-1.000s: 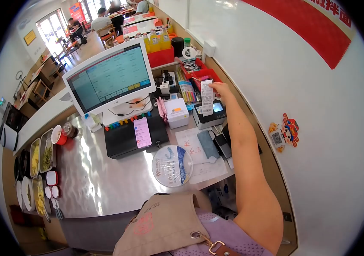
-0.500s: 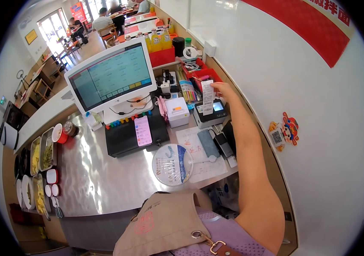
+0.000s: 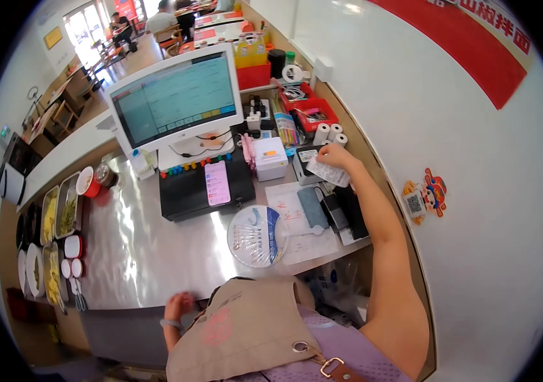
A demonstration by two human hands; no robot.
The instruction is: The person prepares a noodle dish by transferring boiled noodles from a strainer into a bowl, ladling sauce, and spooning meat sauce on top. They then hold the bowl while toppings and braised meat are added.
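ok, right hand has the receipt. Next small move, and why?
Probably draw the receipt toward the left hand: the right hand pinches one end of it by the printer, while the left sits low near the counter, apparently empty.

Smartphone on black cash drawer; round hand fan on metal counter; yellow bottles in red box.

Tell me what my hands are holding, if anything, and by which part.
Your right hand pinches the printed receipt by its upper edge as seen; nothing shows held in your left hand.
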